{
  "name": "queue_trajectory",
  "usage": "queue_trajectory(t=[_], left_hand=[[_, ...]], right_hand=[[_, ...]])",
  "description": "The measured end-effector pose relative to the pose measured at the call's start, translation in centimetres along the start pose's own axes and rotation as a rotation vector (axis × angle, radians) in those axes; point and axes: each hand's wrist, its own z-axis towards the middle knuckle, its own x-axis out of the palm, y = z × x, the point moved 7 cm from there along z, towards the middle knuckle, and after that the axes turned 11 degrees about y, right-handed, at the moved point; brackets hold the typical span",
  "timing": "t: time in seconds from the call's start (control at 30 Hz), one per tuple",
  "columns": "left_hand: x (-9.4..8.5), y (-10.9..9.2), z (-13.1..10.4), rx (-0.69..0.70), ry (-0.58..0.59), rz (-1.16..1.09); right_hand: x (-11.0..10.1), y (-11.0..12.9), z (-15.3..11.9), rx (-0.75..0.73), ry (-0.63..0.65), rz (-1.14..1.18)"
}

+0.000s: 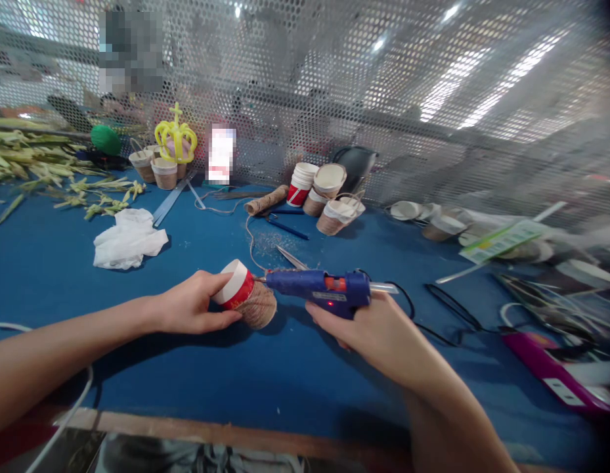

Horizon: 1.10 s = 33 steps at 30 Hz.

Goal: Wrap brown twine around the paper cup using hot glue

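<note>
My left hand (203,303) grips a paper cup (241,282) by its white rim end, tilted on its side above the table. Twine covers the cup's lower part, and a red printed band shows between the twine and the rim. In my right hand (371,328) is a blue hot glue gun (317,287) with a small red light lit and a clear glue stick poking out of its back. The gun's nozzle points left and meets the cup, or nearly so, at the twine's edge. A strand of twine (251,240) runs from the cup back to the twine roll (266,200).
Scissors (291,257) and blue pens (288,227) lie behind the glue gun. Farther back stand twine-wrapped cups (334,215) and stacked red-white cups (301,184). A crumpled white cloth (129,240) is at left, a purple power strip (555,374) at right. Perforated metal mesh (285,85) closes the back.
</note>
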Motion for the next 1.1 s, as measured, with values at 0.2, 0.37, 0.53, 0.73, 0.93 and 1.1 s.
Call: queue_trajectory(t=[0.2,0.37,0.53,0.73,0.93,1.1], left_hand=[[-0.1,0.2,-0.1,-0.033,-0.012,0.006],[0.0,0.3,0.0,-0.052,-0.012,-0.025],[0.2,0.3,0.0,-0.055,0.002,-0.029],[0.0,0.4,-0.1,-0.054,-0.015,-0.007],[0.1,0.4,-0.1,-0.033,-0.004,-0.048],[0.0,0.3,0.1,-0.029,-0.009,-0.052]], right_hand=[[-0.1,1.0,-0.2,-0.055,-0.009,0.026],[0.3,1.6,-0.4,-0.086,0.020,-0.013],[1.2,0.7,-0.4,-0.073,0.047,-0.003],[0.5,1.2,-0.4,-0.096,0.049,0.005],[0.0,0.5,0.1,-0.050,0.019,0.004],[0.3,-0.5,0.7,0.036,-0.005,0.033]])
